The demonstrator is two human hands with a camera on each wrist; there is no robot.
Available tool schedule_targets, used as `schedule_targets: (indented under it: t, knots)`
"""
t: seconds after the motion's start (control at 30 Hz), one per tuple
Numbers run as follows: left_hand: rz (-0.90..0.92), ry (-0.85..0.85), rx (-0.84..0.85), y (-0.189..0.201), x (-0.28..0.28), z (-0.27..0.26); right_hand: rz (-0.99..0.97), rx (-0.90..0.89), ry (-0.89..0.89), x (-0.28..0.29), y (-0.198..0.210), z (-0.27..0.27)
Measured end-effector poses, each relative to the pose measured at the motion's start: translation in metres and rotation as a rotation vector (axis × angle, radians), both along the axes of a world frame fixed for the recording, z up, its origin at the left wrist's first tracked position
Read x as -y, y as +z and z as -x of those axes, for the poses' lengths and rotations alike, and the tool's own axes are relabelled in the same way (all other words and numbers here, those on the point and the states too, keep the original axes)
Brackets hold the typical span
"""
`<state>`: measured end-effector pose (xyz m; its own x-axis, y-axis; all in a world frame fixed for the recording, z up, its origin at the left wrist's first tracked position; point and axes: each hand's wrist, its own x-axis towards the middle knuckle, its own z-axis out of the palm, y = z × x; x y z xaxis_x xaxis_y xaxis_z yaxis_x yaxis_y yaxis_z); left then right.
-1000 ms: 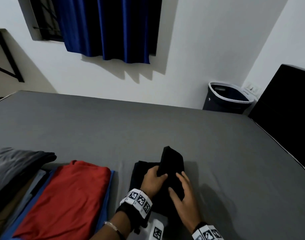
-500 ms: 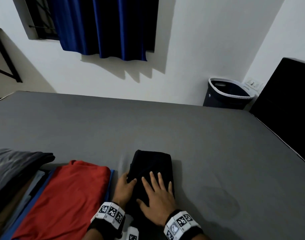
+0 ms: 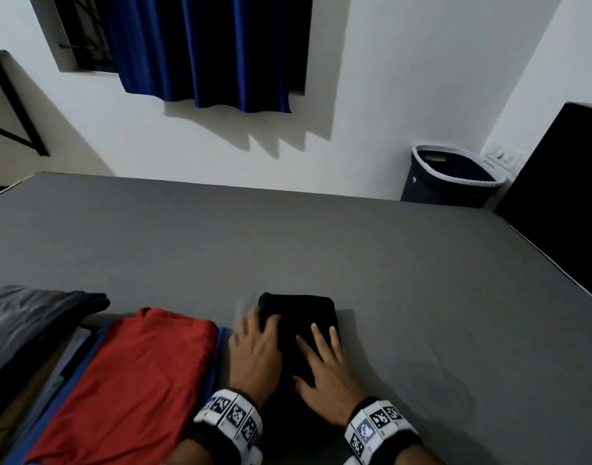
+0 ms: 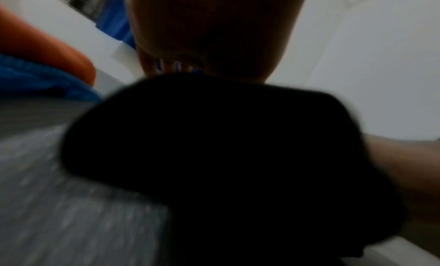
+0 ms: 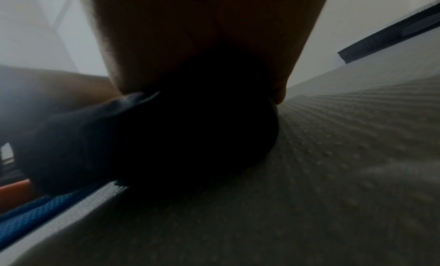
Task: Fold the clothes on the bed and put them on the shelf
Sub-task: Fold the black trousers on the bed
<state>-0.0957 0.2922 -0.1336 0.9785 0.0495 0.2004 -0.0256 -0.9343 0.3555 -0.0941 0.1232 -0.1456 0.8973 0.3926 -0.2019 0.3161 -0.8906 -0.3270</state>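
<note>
A black garment (image 3: 298, 308), folded into a small thick rectangle, lies on the grey bed (image 3: 288, 239) near its front edge. My left hand (image 3: 259, 325) rests against its left edge, thumb on top and fingers stretched along the side. My right hand (image 3: 316, 344) lies flat on top of it with fingers spread, pressing it down. In the left wrist view the black garment (image 4: 214, 157) fills the middle under the palm. The right wrist view shows the black garment (image 5: 166, 128) bulging beneath the palm.
To the left lies a folded red garment (image 3: 137, 374) on a blue one (image 3: 220, 333), with a grey garment (image 3: 29, 317) beyond. A dark laundry basket (image 3: 452, 176) stands past the far right corner, beside a black headboard (image 3: 556, 203).
A second ago my left hand held a fold of the black garment raised. That fold now lies flat, and both hands have spread out over the bundle.
</note>
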Motion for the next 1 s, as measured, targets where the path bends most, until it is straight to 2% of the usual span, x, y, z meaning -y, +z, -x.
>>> schedule_targets:
  t: [0.03, 0.1, 0.17, 0.37, 0.57, 0.73, 0.83, 1.0]
  knots:
    - [-0.079, -0.105, 0.019, 0.005, 0.005, -0.009, 0.006, -0.007, 0.012, 0.001, 0.0, -0.001]
    - [-0.156, -0.269, -0.097, 0.01, 0.014, -0.025, -0.003, -0.004, 0.028, 0.002, -0.003, 0.0]
    - [-0.208, -0.315, -0.247, 0.0, 0.02, -0.035, 0.0, 0.039, 0.028, 0.003, -0.01, 0.003]
    - [-0.113, -0.231, -0.265, -0.03, 0.018, -0.041, 0.043, 0.079, 0.019, 0.002, -0.021, 0.003]
    - [-0.085, -0.213, -0.3, -0.041, 0.018, -0.051, 0.024, -0.049, 0.018, 0.004, -0.029, -0.011]
    - [-0.119, -0.202, -0.323, -0.035, 0.024, -0.049, 0.016, -0.138, 0.0, 0.003, -0.019, -0.015]
    - [-0.151, -0.173, -0.372, -0.03, 0.027, -0.035, 0.032, -0.155, -0.01, 0.002, -0.014, -0.011]
    - [-0.071, -0.105, -0.382, -0.036, 0.02, 0.002, 0.037, -0.165, -0.013, 0.001, -0.011, -0.012]
